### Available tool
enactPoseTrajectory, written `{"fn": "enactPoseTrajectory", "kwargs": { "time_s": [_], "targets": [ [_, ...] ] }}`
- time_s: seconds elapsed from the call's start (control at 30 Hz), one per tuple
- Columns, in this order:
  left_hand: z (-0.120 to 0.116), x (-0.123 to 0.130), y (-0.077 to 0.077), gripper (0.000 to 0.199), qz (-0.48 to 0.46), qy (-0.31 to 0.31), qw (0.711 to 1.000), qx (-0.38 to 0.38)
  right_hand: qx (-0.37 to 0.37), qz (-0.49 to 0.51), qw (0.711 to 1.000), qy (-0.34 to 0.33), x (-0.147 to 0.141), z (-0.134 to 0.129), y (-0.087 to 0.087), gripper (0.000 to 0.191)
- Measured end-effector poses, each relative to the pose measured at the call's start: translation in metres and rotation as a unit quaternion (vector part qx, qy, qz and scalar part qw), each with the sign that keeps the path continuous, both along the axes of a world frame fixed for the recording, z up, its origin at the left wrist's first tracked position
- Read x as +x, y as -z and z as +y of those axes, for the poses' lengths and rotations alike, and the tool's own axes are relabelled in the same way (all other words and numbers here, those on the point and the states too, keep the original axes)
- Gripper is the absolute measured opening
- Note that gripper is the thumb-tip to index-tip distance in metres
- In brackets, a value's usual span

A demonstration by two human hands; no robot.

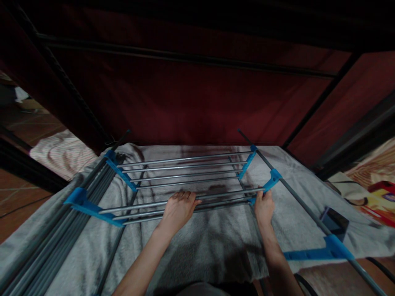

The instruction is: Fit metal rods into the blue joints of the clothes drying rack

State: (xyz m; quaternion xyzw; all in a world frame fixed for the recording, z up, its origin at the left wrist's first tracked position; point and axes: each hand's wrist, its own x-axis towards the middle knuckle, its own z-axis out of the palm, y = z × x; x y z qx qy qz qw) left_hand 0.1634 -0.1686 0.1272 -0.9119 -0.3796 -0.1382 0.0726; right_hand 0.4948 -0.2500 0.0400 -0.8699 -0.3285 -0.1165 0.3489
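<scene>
A rack of grey metal tubes and blue plastic brackets stands partly put together on a grey blanket (197,242). My left hand (181,206) is closed over the front metal tube (222,195) near its middle. At that tube's right end my right hand (264,204) pinches it, close against the blue right bracket (272,180); its fingertips are partly hidden. The tube's left end meets the blue left bracket (89,207). Behind, another tier of several tubes (185,167) runs between two more blue brackets (121,169).
Several loose grey tubes (52,250) lie at the left. Another blue bracket (327,248) sits on the right upright tube (304,201), beside a dark phone-like object (335,222). A dark red panel (197,98) rises behind. A red and yellow package (382,201) lies far right.
</scene>
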Motion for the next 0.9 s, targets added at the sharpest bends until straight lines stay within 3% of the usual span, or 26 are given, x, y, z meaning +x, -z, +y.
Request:
{"fn": "enactPoseTrajectory", "kwargs": {
  "time_s": [0.57, 0.9],
  "targets": [
    [-0.003, -0.006, 0.005, 0.024, -0.068, 0.049, 0.993, 0.089, -0.002, 0.038, 0.999, -0.012, 0.001, -0.001, -0.003, 0.053],
    [-0.003, -0.046, 0.012, 0.03, -0.061, -0.043, 0.989, 0.129, 0.002, 0.036, 0.999, -0.016, 0.001, -0.001, -0.002, 0.051]
  ]
}}
